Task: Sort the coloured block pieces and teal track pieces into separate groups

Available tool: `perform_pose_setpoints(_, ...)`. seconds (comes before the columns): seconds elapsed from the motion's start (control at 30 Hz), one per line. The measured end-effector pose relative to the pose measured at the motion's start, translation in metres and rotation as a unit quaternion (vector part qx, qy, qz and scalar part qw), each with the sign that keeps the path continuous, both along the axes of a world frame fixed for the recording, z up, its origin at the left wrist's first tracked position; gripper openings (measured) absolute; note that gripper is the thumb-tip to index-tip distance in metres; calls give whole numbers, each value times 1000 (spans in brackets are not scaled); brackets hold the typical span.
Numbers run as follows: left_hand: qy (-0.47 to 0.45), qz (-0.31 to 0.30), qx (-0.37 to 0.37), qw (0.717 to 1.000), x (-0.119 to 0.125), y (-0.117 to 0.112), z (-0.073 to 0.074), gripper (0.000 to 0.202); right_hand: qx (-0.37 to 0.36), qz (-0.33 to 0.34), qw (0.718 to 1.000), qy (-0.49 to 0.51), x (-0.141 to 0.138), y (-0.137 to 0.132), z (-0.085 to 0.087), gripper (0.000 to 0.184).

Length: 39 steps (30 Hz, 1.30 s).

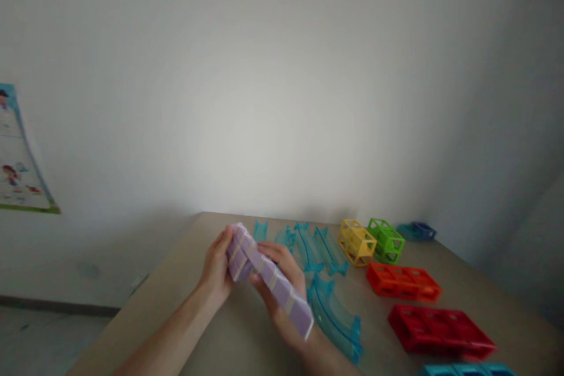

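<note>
A lilac necktie (284, 291) with a pale checked pattern is held up in front of me, its body slanting down to the right. My left hand (217, 267) is closed on the wider, folded-looking upper left part. Around the middle, my right hand (284, 267) grips it with fingers behind and thumb below. The lower end of the tie lies over my right wrist. Just beyond and beside my right hand are several clear blue track pieces (335, 317) on the table; that hand and forearm partly cover some of them.
On the table (176, 282) to the right stand yellow (356, 242) and green (386, 239) open frames. Orange (403, 282) and red (440, 331) frame blocks lie nearer, with a blue block (467, 370) at the bottom edge. Dark blue pieces (416, 231) sit far right. A wall (282, 100) rises behind.
</note>
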<state>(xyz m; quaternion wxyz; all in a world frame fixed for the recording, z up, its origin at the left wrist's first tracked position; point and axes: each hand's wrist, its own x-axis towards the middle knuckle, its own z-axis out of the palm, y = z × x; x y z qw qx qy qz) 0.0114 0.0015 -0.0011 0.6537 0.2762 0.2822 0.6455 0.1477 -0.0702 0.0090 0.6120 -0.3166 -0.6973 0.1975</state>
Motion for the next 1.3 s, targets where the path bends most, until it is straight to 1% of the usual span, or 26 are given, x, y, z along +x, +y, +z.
perform_pose_setpoints(0.07,3,21,3,1000,1,1,-1,31,-24,-36,998,48,1,2,-1,25)
perform_pose_setpoints(0.17,33,-8,12,999,2,0,1,29,-34,-94,987,126,3,7,-1,14)
perform_pose_setpoints(0.2,43,-13,16,999,2,-1,2,30,-31,-114,982,148,3,9,-1,13)
perform_pose_setpoints(0.27,76,-13,32,997,0,-4,5,31,-38,-143,973,177,3,12,0,19)
perform_pose_setpoints(0.33,137,-34,57,988,-1,-9,8,30,-70,-163,965,191,3,14,2,26)
perform_pose_setpoints(0.37,170,-63,72,981,-2,-12,9,32,-89,-175,960,197,4,14,3,28)
perform_pose_setpoints(0.43,204,-151,107,961,-3,-18,10,42,-113,-201,951,207,6,15,5,31)
perform_pose_setpoints(0.5,196,-246,153,937,-3,-24,8,55,-118,-216,947,207,8,15,6,31)
perform_pose_setpoints(0.53,188,-291,170,923,-4,-27,7,64,-120,-213,948,204,9,15,7,32)
perform_pose_setpoints(0.6,176,-368,178,895,-5,-32,5,78,-134,-194,950,204,10,16,8,32)
perform_pose_setpoints(0.63,168,-397,169,886,-5,-34,4,80,-147,-176,950,211,10,16,8,33)
perform_pose_setpoints(0.67,157,-425,149,879,-6,-35,3,77,-162,-149,950,222,9,16,8,32)
perform_pose_setpoints(0.73,116,-476,100,866,-7,-35,1,68,-195,-57,945,257,8,15,9,31)
perform_pose_setpoints(0.77,90,-501,77,858,-6,-34,0,69,-210,3,938,277,8,15,9,34)
perform_pose_setpoints(0.83,32,-535,46,843,-5,-32,-2,77,-233,123,914,307,8,15,10,41)
perform_pose_setpoints(0.87,6,-540,39,841,-5,-30,-2,80,-241,169,902,315,9,15,10,43)
perform_pose_setpoints(0.93,-33,-539,34,841,-4,-29,-2,82,-253,227,885,319,9,15,11,42)
perform_pose_setpoints(1.0,-53,-544,29,837,-4,-29,0,84,-259,249,876,322,9,15,11,38)
perform_pose_setpoints(1.1,-72,-554,36,828,-5,-32,2,84,-261,239,876,327,9,16,10,35)
perform_pose_setpoints(1.2,-94,-545,54,831,-6,-34,4,81,-242,213,888,327,7,18,7,35)
perform_pose_setpoints(1.27,-104,-528,59,841,-5,-34,4,79,-218,185,904,320,7,20,5,30)
perform_pose_setpoints(1.3,-108,-517,59,847,-5,-34,4,79,-206,159,914,312,7,20,5,28)
